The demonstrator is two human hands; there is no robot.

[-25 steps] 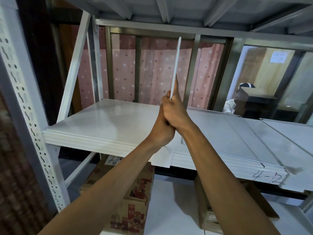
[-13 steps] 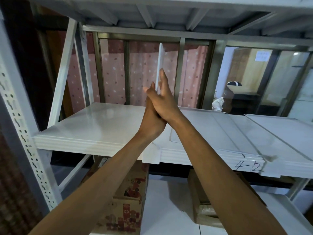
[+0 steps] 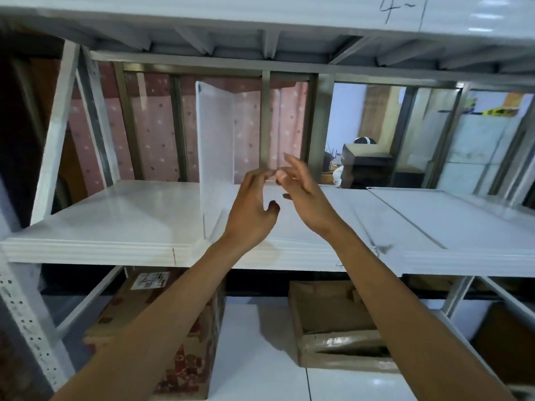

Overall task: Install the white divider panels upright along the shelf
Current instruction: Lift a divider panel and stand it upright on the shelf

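Fingers: my left hand [image 3: 251,211] has its fingers [image 3: 254,180] loosely spread and curled a little, thumb out to the right, gripping nothing. My right hand [image 3: 304,195] is likewise loose, fingers [image 3: 292,166] fanned upward, palm facing left. The fingertips of both hands come close together in front of me; motion blur there, so I cannot tell whether they touch. Neither hand is on the panel.

Divider panel [image 3: 215,140]: white, translucent, standing upright on the shelf [image 3: 115,221], just left of my left hand and behind it. Its near edge runs forward towards the shelf front lip; its top reaches close to the underside of the shelf above [image 3: 260,18]. The pink dotted curtain [image 3: 153,131] at the back shows faintly through it. Whether the foot of the panel is seated in a slot I cannot tell.

Shelf: white, glossy, with a ribbed front edge. To the right a further flat white panel [image 3: 434,215] lies on the shelf surface, well apart from the upright one.

Frame: perforated white upright [image 3: 26,314] at far left, diagonal brace behind it.

Below the shelf: a printed cardboard box [image 3: 173,357] under my left forearm and an open brown cardboard box [image 3: 333,319] between my forearms, both on the white lower level.
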